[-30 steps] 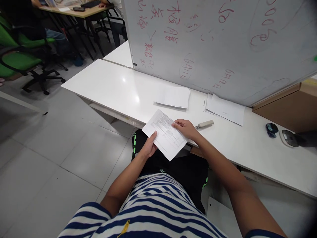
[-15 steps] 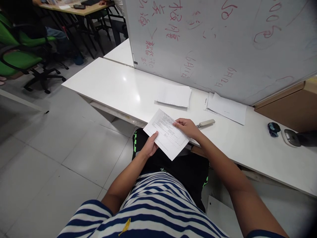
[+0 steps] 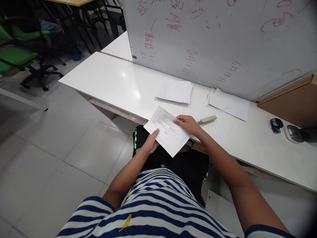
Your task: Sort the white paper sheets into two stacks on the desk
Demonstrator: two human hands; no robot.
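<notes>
From my remote seat I am watching both bare hands holding a printed sheet (image 3: 165,137) over the lap, its far side overlapping the near edge of the white desk (image 3: 104,77) in my view; I cannot tell whether it is touching that edge, or whether it is one page or several. The left hand (image 3: 151,142) is pinching the lower-left edge, thumb on top and fingers underneath. The right hand (image 3: 187,124) is closing on the upper-right edge, thumb lying on the print.

What I am worrying about most is the near corner: nothing visible is supporting it, so a loosened pinch could be sending the paper down between the desk and the black trousers (image 3: 173,170). If the hands are pulling against each other, creasing or tearing seems likely. A beige-handled tool (image 3: 208,119) is lying just beyond the right hand, its metal end close to the wrist; a careless outward sweep could be knocking it or snagging skin. Farther along, the right-hand paper stack (image 3: 230,105) is lying unevenly layered, so a brushing sleeve or forearm could be scattering it. The squarer left-hand paper stack (image 3: 176,92) is looking safer to me.
</notes>
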